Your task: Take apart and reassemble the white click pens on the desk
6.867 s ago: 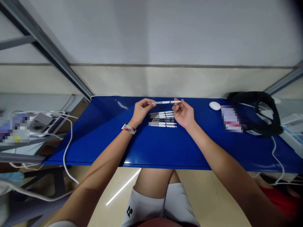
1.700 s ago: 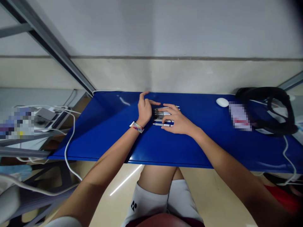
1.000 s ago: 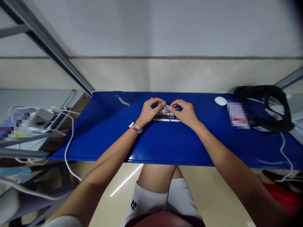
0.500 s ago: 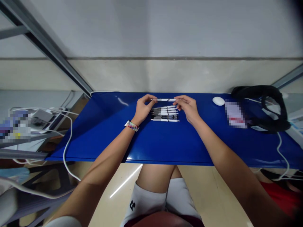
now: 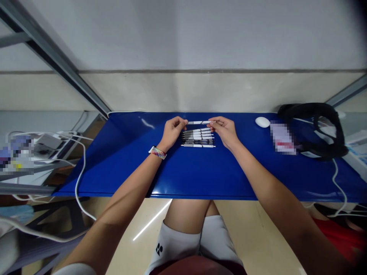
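While the left hand pinches one end of a pen and the right hand pinches the other, its long axis runs left to right, nearly parallel to the row of pens on the table. It sits just beyond the row, toward the wall, neither hand clearly nearer; how high it is lifted, I cannot tell.

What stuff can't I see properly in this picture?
In the head view:
Left end of the held pen: covered by the left hand.
Dark marks on the row of pens: too small.
Lilac thing: blurred into squares.
White sleeve: cut off by the bottom edge.
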`<state>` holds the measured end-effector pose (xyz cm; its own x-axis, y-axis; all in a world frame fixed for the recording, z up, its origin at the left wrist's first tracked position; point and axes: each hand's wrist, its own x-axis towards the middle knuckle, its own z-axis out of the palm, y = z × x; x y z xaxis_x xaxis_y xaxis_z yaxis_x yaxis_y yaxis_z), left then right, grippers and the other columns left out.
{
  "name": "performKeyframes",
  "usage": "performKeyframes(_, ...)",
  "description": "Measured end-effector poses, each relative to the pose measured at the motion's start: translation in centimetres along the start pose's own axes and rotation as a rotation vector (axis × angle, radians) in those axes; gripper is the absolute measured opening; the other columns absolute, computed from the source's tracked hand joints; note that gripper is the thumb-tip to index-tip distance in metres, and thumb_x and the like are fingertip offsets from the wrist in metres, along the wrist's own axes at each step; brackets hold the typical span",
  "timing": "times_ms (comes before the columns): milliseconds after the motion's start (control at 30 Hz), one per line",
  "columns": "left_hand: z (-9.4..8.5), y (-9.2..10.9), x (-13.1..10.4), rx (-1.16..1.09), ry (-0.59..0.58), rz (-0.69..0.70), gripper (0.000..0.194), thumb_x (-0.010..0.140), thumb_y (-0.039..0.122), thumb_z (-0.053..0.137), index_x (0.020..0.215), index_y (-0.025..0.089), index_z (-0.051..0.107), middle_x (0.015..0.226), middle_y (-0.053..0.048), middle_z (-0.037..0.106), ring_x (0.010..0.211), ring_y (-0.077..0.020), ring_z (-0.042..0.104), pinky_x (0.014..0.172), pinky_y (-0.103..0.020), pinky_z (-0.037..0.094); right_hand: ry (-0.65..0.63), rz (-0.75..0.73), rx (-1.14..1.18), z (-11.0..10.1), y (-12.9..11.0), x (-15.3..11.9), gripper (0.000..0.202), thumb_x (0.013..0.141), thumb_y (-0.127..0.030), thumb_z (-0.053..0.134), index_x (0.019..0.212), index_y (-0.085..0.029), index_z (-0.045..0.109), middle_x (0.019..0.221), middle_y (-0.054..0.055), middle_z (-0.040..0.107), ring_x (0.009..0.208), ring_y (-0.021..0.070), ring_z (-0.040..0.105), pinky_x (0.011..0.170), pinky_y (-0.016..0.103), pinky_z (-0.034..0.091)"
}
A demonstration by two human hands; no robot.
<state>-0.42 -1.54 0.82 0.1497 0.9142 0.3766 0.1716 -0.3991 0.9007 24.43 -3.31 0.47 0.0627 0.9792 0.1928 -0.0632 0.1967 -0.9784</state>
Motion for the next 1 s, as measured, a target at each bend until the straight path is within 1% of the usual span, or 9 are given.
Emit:
performKeyframes(233, -0.1, 0.3, 0.18, 0.063, 0.091, -0.043, 0.07, 0.103, 0.071, 0.057, 0.053, 0.022, 0.06, 0.047, 0.001, 0.046, 0.048, -0.0125, 0.042, 0.056, -0.033, 0.035, -0.042, -0.068, -0.042, 0.53, -0.51, -0.45, 0.032, 0.084, -0.049, 0.086, 0.102, -0.023, 0.079, 0.089, 0.005, 0.08, 0.077, 0.0188, 0.072, 0.078, 0.038, 0.061)
performKeyframes(300, -0.05, 0.33, 0.19, 0.067, 0.091, -0.039, 0.072, 0.105, 0.071, 0.053, 0.054, 0.022, 0.061, 0.047, 0.0, 0.046, 0.05, -0.013, 0.044, 0.057, -0.033, 0.036, -0.03, -0.057, -0.026, 0.55, -0.38, -0.37, 0.031, 0.084, -0.048, 0.086, 0.102, -0.024, 0.078, 0.088, 0.004, 0.08, 0.077, 0.0183, 0.072, 0.078, 0.037, 0.061)
performKeyframes(433, 0.0, 0.31, 0.19, -0.027, 0.068, 0.018, 0.036, 0.098, 0.058, 0.072, 0.092, 0.023, 0.077, 0.071, -0.001, 0.068, 0.069, -0.0158, 0.062, 0.07, -0.031, 0.048, -0.009, -0.029, 0.025, 0.47, 0.14, -0.06, 0.032, 0.082, -0.047, 0.086, 0.101, -0.023, 0.078, 0.087, 0.004, 0.079, 0.073, 0.0163, 0.069, 0.074, 0.035, 0.059)
performKeyframes(533, -0.08, 0.28, 0.2, -0.037, 0.036, 0.044, 0.031, 0.088, 0.046, 0.084, 0.108, 0.023, 0.077, 0.09, -0.002, 0.076, 0.078, -0.0167, 0.067, 0.075, -0.031, 0.051, -0.01, -0.01, 0.021, 0.34, 0.32, 0.08, 0.034, 0.082, -0.049, 0.086, 0.102, -0.023, 0.077, 0.089, 0.004, 0.079, 0.073, 0.0166, 0.069, 0.075, 0.035, 0.059)
performKeyframes(633, -0.19, 0.24, 0.21, 0.025, 0.027, 0.048, 0.028, 0.093, 0.05, 0.078, 0.095, 0.022, 0.078, 0.09, -0.004, 0.078, 0.078, -0.0173, 0.067, 0.075, -0.031, 0.051, -0.014, -0.005, 0.033, 0.27, 0.31, 0.09, 0.035, 0.082, -0.05, 0.086, 0.102, -0.024, 0.077, 0.089, 0.004, 0.078, 0.074, 0.0171, 0.069, 0.076, 0.036, 0.059)
performKeyframes(733, -0.26, 0.16, 0.22, 0.104, 0.031, 0.005, 0.054, 0.103, 0.062, 0.062, 0.068, 0.021, 0.071, 0.062, -0.002, 0.065, 0.062, -0.0157, 0.058, 0.064, -0.032, 0.044, -0.024, -0.017, 0.042, 0.3, 0.29, 0.05, 0.033, 0.082, -0.049, 0.085, 0.103, -0.025, 0.077, 0.088, 0.004, 0.078, 0.075, 0.0174, 0.069, 0.076, 0.036, 0.059)
performKeyframes(800, -0.28, 0.09, 0.22, 0.123, 0.033, -0.011, 0.063, 0.105, 0.066, 0.057, 0.061, 0.021, 0.065, 0.055, -0.002, 0.058, 0.056, -0.0147, 0.052, 0.061, -0.032, 0.041, -0.032, -0.017, 0.03, 0.34, 0.31, 0.05, 0.032, 0.083, -0.049, 0.085, 0.103, -0.025, 0.077, 0.088, 0.004, 0.078, 0.074, 0.0173, 0.069, 0.076, 0.036, 0.059)
performKeyframes(933, -0.36, -0.06, 0.27, 0.07, 0.023, 0.037, 0.029, 0.089, 0.051, 0.084, 0.095, 0.023, 0.076, 0.07, 0.001, 0.066, 0.064, -0.0149, 0.057, 0.065, -0.03, 0.045, -0.006, -0.007, 0.082, 0.31, 0.29, 0.18, 0.029, 0.079, -0.044, 0.087, 0.098, -0.024, 0.078, 0.084, 0.003, 0.077, 0.067, 0.0144, 0.064, 0.066, 0.032, 0.054)
performKeyframes(1000, -0.43, -0.09, 0.3, 0.068, 0.004, 0.066, 0.031, 0.085, 0.044, 0.088, 0.105, 0.024, 0.076, 0.078, 0.001, 0.07, 0.07, -0.0158, 0.06, 0.069, -0.03, 0.047, 0.006, -0.004, 0.102, 0.22, 0.19, 0.25, 0.027, 0.078, -0.042, 0.088, 0.096, -0.024, 0.079, 0.083, 0.003, 0.077, 0.064, 0.0131, 0.061, 0.063, 0.03, 0.051)
